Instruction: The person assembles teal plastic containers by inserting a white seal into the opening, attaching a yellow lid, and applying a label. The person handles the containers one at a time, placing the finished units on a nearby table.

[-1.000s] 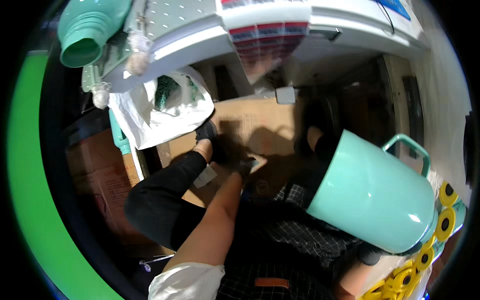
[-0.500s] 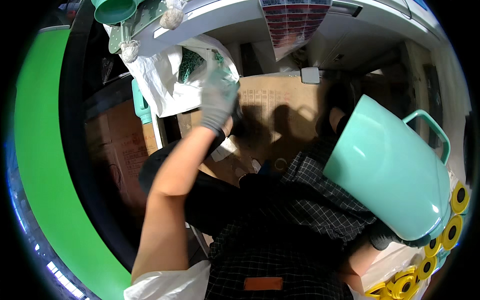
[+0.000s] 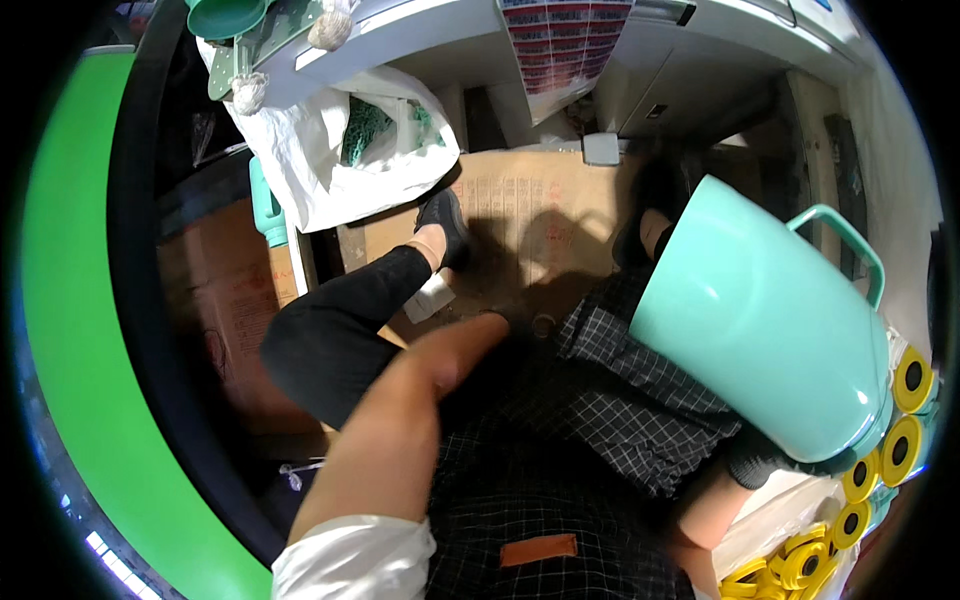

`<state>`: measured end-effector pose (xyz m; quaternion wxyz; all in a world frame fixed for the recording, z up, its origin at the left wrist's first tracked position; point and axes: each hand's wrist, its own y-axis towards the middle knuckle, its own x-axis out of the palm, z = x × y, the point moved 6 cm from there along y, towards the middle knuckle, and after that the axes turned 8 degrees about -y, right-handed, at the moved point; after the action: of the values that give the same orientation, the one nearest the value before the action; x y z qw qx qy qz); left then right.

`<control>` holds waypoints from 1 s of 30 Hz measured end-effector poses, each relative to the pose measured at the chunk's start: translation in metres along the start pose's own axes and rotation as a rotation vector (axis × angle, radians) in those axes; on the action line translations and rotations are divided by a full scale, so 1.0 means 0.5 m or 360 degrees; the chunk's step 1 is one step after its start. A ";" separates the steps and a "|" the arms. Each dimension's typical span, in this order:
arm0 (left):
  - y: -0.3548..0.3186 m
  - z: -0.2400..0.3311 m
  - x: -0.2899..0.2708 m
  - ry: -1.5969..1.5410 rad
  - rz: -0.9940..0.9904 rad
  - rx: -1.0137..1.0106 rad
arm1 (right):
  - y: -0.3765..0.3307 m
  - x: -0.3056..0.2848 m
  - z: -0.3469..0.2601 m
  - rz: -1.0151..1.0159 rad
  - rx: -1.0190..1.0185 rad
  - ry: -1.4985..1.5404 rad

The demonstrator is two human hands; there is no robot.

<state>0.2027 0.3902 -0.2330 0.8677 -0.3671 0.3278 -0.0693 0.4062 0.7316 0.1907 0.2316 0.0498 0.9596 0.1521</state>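
A large mint-green plastic jug [image 3: 760,320] with a loop handle [image 3: 850,245] lies tilted over my right thigh, its wide end toward the middle. My right hand [image 3: 775,458], in a dark glove, is closed at the jug's lower end; the jug covers most of its fingers. My left forearm [image 3: 440,370] reaches across to the space between my legs. The left hand at its end is lost in dark shadow, so its fingers and anything in them cannot be made out.
A white bag [image 3: 310,170] with green scraps [image 3: 365,130] stands at the far left. Yellow-ended parts [image 3: 905,450] are heaped at the lower right. A green surface [image 3: 80,330] runs along the left; cardboard [image 3: 520,190] covers the floor. A grey machine edge [image 3: 420,50] crosses the far side.
My left hand has come away from the white bag and drawn back toward my lap, into shadow. The jug stays in my right hand. The whole view has shifted slightly.
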 end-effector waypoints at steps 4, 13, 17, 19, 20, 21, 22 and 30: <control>0.061 -0.031 0.054 -0.0228 -0.0335 -0.0762 | -0.004 -0.030 0.011 0.0074 0.0033 -0.0072; 0.168 0.036 0.105 0.0500 -0.0557 -0.0720 | -0.014 -0.040 0.037 0.0068 0.0102 -0.0126; 0.205 0.023 0.117 0.0849 -0.0535 -0.0663 | -0.018 -0.037 0.039 0.0042 0.0098 -0.0121; 0.241 -0.066 0.241 0.0974 -0.0213 -0.0386 | -0.019 -0.051 0.032 0.0096 0.0163 -0.0147; 0.223 -0.037 0.235 0.0715 -0.0242 -0.0541 | -0.015 -0.031 0.036 -0.0002 0.0089 -0.0096; 0.213 -0.020 0.202 0.0597 -0.0270 -0.0547 | -0.018 -0.038 0.039 0.0026 0.0084 -0.0107; 0.213 0.002 0.151 0.0566 -0.0342 -0.0498 | -0.025 -0.060 0.050 0.0127 0.0144 -0.0157; 0.164 0.014 0.080 0.0077 -0.0247 -0.0616 | -0.015 -0.043 0.035 0.0075 0.0066 -0.0101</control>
<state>0.2280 0.4392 -0.3061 0.7650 -0.5492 0.3266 -0.0806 0.4332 0.7254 0.1828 0.2572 0.0819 0.9532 0.1360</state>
